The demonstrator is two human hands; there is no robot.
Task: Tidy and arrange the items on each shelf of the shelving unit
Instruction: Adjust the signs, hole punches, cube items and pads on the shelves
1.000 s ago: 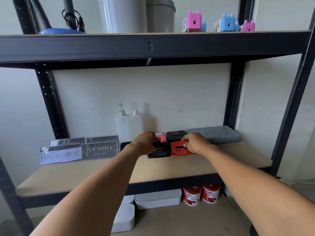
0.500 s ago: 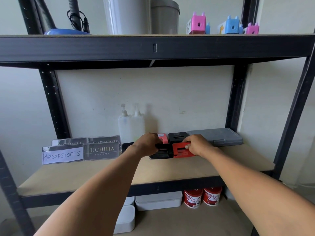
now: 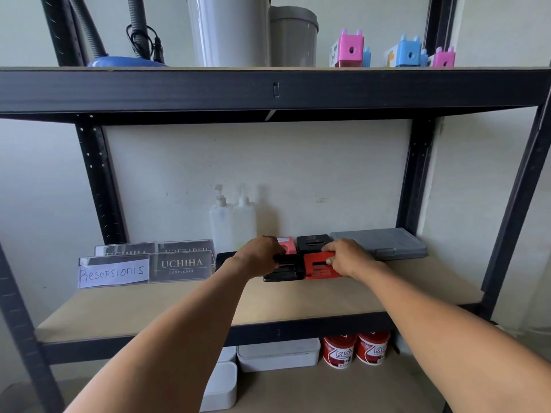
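Fingers of my right hand are pinching the red hole punch; my left hand is clamping the black one at its nine o'clock, mid-shelf. Both are looking stiff, compact, fairly heavy; I'm judging the bodies safest to hold.

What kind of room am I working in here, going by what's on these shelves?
Probably an office storeroom or supply corner. The metal shelving unit holds desk nameplates reading "UCHIHA DEVELOPER" and "Resepsionis", hole punches that both hands are lining up, and pencil sharpeners on top.
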